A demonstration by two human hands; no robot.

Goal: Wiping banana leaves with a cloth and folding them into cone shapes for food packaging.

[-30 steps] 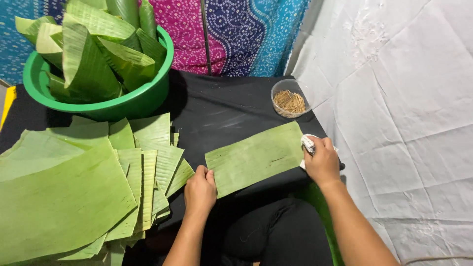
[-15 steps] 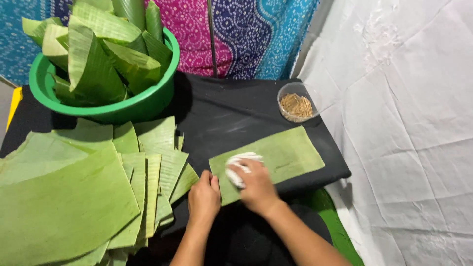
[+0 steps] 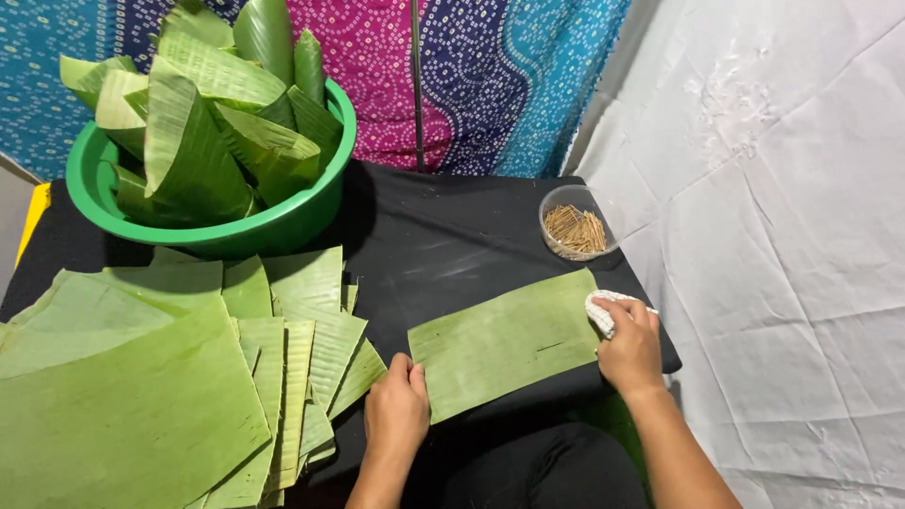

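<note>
Head view, the only one: a flat rectangular green banana-leaf sheet (image 3: 504, 344) is laid on the black cloth-covered table (image 3: 452, 245), w/ its right end close to the table's edge. The left hand (image 3: 398, 407) is pressed flat, fingers extended, on the sheet's lower-left corner; nothing is gripped. The right hand (image 3: 630, 347) is closed around a small white crumpled cloth (image 3: 603, 308), held at the sheet's right end. Risks, judged: the leaf could be split along its grain if the cloth is dragged hard across the ribs; a small slit is already seen approx. mid-right. The sheet could also be slid off the edge if the left hand's hold is eased. The clear round plastic cup of thin wooden sticks (image 3: 576, 225) sits just beyond the right hand & could be knocked by a wide stroke. Vs. 0.5 s ago: the cloth has been moved from the sheet's left part, beside the left hand, to its far right end; the left hand has stayed put.
</note>
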